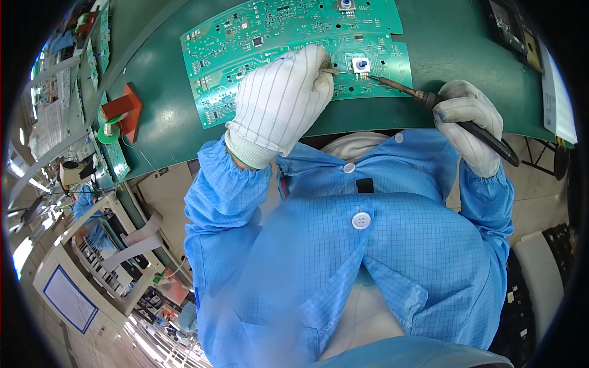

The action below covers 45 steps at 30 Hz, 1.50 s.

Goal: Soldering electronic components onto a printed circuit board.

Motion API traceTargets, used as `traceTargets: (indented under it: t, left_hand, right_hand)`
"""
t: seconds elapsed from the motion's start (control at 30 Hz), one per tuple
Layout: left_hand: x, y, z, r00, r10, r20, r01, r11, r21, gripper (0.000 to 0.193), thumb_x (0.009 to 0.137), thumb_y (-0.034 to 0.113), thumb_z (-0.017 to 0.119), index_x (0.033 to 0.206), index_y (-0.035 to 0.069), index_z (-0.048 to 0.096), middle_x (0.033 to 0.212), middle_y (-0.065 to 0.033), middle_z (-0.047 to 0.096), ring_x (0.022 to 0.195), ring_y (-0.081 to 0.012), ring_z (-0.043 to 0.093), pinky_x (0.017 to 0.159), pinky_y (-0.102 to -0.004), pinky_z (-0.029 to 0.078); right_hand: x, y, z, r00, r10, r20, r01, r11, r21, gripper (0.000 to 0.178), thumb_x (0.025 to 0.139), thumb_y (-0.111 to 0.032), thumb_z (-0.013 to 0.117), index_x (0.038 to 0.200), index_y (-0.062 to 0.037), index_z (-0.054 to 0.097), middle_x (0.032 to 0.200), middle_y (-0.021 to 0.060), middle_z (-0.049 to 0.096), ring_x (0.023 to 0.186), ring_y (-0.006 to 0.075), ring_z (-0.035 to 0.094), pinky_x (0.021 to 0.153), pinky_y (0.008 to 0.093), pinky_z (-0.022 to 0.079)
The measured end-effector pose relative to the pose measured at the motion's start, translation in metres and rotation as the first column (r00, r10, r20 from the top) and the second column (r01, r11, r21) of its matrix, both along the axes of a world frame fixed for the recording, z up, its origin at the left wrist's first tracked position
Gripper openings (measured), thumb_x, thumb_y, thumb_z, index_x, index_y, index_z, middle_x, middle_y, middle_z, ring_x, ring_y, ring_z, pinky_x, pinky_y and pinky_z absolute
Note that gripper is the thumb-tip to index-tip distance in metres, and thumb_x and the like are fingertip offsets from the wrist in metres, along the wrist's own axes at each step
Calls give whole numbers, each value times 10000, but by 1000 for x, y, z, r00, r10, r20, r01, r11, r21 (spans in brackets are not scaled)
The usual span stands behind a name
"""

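A green circuit board [211,101] lies on the green bench mat, with a second green board [202,49] against its far edge. On the near board sits a white square switch with a blue knob [362,65]. My right hand [469,113], in a striped white glove, is closed round the dark handle of a soldering iron [423,97]. Its tip reaches the pins at the switch's near side. My left hand [285,101], gloved too, is over the board left of the switch, fingertips pinched on a thin strand of solder wire [345,74] that runs towards the iron tip.
A spool of solder wire [109,130] on a red-brown stand [130,110] is at the left edge of the mat [161,86]. A dark framed device [506,27] and white sheets [555,98] are at the far right. More boards [116,161] are along the left side.
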<state>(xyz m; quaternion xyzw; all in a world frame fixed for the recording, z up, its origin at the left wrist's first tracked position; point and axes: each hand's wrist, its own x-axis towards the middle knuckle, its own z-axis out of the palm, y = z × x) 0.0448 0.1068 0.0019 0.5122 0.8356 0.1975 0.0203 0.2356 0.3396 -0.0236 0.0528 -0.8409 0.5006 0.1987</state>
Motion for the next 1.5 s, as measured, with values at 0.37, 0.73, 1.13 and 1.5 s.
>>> traceTargets:
  t: [0.37,0.73,1.13,1.5]
  left_hand:
    - [-2,6,7,999,-44,8,44,997,-55,93,879,145,628,918,70,589,750,-136,654,668,-318,663,583,-393,534]
    - [6,10,9,995,56,80,-51,997,-66,56,835,91,614,882,80,585,729,-146,649,647,-343,651,572,-411,524]
    - [11,3,9,997,10,71,-9,1000,-12,86,847,130,676,909,107,622,789,-99,669,670,-291,667,589,-370,532]
    - [18,1,3,999,42,-11,-42,999,2,63,852,146,679,889,121,636,781,-79,668,641,-270,662,568,-359,526]
  right_hand:
    - [-2,3,-1,996,68,-60,-65,997,44,195,738,-16,743,917,-53,675,883,79,699,816,322,647,735,408,519]
    - [-3,5,-1,979,118,-164,-107,991,75,205,744,-67,730,940,-26,685,853,120,684,772,319,647,694,416,525]
    - [-2,3,-1,979,101,-175,-82,990,116,218,743,-71,743,951,-38,687,864,97,690,794,310,657,716,418,534]
    - [-1,-2,-1,985,83,-149,-53,979,199,216,738,-115,758,952,-99,744,875,58,695,821,264,662,774,379,534]
